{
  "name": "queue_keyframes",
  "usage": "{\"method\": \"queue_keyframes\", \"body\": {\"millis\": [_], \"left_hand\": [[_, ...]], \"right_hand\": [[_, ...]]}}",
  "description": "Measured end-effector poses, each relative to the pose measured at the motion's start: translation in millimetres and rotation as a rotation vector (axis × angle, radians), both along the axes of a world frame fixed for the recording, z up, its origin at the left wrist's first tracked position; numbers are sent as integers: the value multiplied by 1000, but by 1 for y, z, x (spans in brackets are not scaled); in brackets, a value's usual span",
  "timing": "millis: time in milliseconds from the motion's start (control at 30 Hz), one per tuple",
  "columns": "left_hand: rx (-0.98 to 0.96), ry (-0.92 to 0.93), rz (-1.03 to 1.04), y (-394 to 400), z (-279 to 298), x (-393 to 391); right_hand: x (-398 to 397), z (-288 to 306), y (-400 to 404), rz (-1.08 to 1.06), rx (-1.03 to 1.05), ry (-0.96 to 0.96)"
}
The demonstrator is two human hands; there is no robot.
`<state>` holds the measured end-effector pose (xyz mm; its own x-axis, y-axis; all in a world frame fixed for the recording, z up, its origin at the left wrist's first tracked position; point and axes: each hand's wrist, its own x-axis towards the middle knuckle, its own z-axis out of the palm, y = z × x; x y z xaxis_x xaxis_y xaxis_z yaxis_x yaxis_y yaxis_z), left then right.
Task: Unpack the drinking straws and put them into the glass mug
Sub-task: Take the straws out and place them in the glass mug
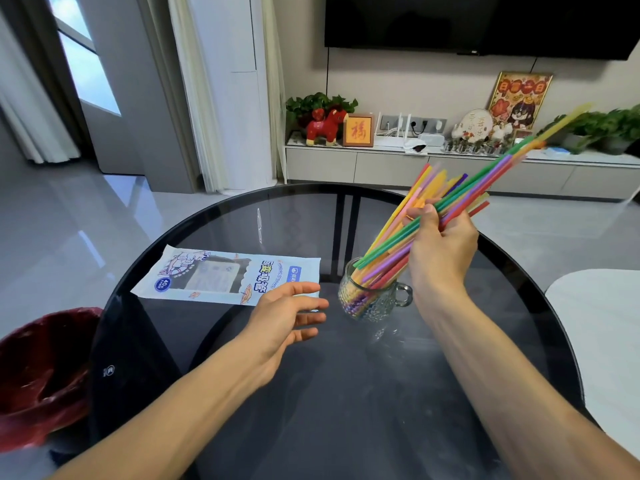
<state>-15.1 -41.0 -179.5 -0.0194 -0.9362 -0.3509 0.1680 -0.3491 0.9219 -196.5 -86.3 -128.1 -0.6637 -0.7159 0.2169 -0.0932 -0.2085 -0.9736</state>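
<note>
I noted the round dark glass surface (346,393) filling the lower view, with a red-lined bin (41,368) off its left edge. On the surface, left of centre, the straw package (225,275) lay flat, printed side up; whether it still held anything I could not tell. The glass mug (372,299) stood upright just right of the package, handle pointing right. The bundle of coloured straws (450,199) leaned up and to the right, lower ends inside the mug, upper ends fanned out well above the rim. The right hand (440,244) was above and just right of the mug, fingers curled round the middle of the bundle. The left hand (287,317) was released, fingers spread and relaxed, over the surface near the package's right end and just left of the mug, touching neither as far as I could see.
</note>
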Motion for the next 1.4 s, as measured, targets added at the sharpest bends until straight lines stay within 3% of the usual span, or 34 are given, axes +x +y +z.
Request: {"method": "queue_keyframes", "body": {"millis": [167,333,433,500,600,700,800,967,1033,1133,1233,1400], "left_hand": [[-10,-42,0,0,0,-1],[-86,-189,-40,2,0,-5],[-209,-301,-55,-1,7,-8],[-333,-371,-47,-10,14,-15],[-498,-632,-109,-38,15,-28],[-465,-884,-312,-65,3,-38],[-325,-766,-363,-67,-13,-38],[-677,-970,-163,-48,-5,-4],[-629,-1161,-170,-51,6,34],[-401,-1577,-351,-45,6,84],[-265,-1546,-546,-36,-17,113],[-443,-1557,-548,-31,-36,123]], "right_hand": [[4,-10,-6,213,222,145],[-12,4,-5,202,271,518],[-29,19,6,281,419,664],[-41,22,13,370,528,590],[-54,16,14,387,586,546],[-55,8,12,415,548,516],[-53,3,9,470,541,511],[-51,-2,9,509,574,542],[-48,-4,10,533,606,558],[-45,-10,9,564,634,539],[-36,-16,10,584,641,494],[-28,-18,22,609,708,510]]}}
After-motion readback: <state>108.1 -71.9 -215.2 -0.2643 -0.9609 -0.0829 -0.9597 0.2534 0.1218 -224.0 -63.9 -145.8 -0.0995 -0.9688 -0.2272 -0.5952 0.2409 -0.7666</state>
